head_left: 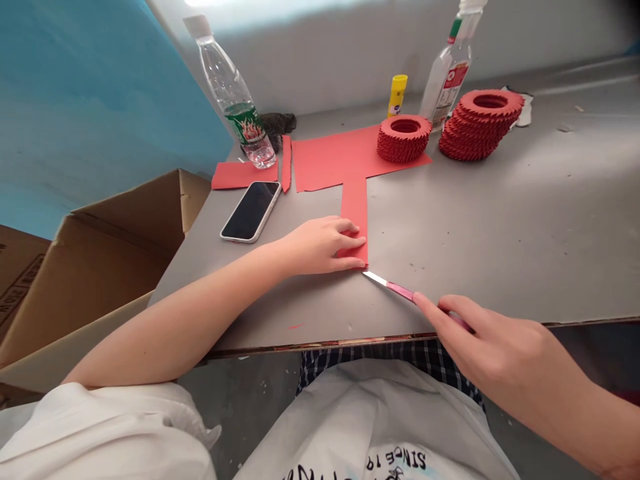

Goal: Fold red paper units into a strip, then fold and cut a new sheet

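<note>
My left hand [320,245] lies on the near end of a long red paper strip [355,207], fingers curled and pressing it flat on the grey table [500,220]. My right hand [490,340] grips a pink-handled utility knife [395,287]. Its bare blade tip touches the table just below the strip's near right corner. The strip runs away from me to a larger red paper sheet [335,157].
A phone [251,211] lies face up left of the strip. Two plastic bottles [235,100] [450,73], a yellow glue stick [397,95], two stacks of red paper rings [404,138] [480,123] and red scraps [240,175] stand at the back. An open cardboard box [100,253] is at left.
</note>
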`<move>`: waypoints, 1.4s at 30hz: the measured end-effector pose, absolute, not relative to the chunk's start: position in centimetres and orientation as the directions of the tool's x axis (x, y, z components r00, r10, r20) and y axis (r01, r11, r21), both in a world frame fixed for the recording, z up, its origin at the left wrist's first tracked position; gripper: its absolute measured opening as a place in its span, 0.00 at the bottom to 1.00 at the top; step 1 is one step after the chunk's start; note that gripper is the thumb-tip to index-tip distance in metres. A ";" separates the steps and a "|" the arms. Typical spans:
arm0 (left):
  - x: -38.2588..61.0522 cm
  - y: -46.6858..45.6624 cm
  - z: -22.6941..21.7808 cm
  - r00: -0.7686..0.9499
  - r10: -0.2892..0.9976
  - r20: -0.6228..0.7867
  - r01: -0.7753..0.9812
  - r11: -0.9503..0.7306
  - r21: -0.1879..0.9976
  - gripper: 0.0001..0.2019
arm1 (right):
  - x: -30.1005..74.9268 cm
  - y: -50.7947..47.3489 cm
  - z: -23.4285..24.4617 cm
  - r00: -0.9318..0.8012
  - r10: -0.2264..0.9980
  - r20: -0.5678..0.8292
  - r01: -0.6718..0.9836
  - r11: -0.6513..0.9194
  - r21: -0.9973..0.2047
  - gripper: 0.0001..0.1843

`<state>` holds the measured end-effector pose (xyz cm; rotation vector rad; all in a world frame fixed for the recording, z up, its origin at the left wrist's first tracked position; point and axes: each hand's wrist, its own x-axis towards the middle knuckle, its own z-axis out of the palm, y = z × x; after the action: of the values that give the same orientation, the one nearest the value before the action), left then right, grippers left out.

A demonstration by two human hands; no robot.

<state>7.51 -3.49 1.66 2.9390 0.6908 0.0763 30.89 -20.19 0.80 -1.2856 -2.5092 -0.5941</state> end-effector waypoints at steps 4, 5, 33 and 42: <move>7.2 -3.4 1.9 0.900 0.436 -0.018 0.434 -0.891 0.134 0.24 | 29.6 -20.2 1.4 -0.558 0.732 0.390 0.830 0.497 0.254 0.25; 7.1 -3.3 2.0 0.904 0.426 -0.033 0.426 -0.894 0.135 0.24 | 29.6 -20.2 1.4 -0.551 0.741 0.385 0.835 0.489 0.253 0.26; 7.4 -2.6 3.9 0.867 0.442 -0.229 0.489 -0.842 0.227 0.19 | 30.0 -20.2 0.3 -0.546 0.759 0.355 0.838 0.488 0.245 0.25; 7.5 -2.7 4.2 0.858 0.447 -0.253 0.502 -0.833 0.231 0.19 | 29.9 -19.9 -0.2 -0.541 0.765 0.349 0.840 0.476 0.259 0.25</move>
<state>7.52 -2.68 4.24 2.7435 0.7167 -0.2729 29.87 -19.87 -0.18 -1.3946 -2.5352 -0.6014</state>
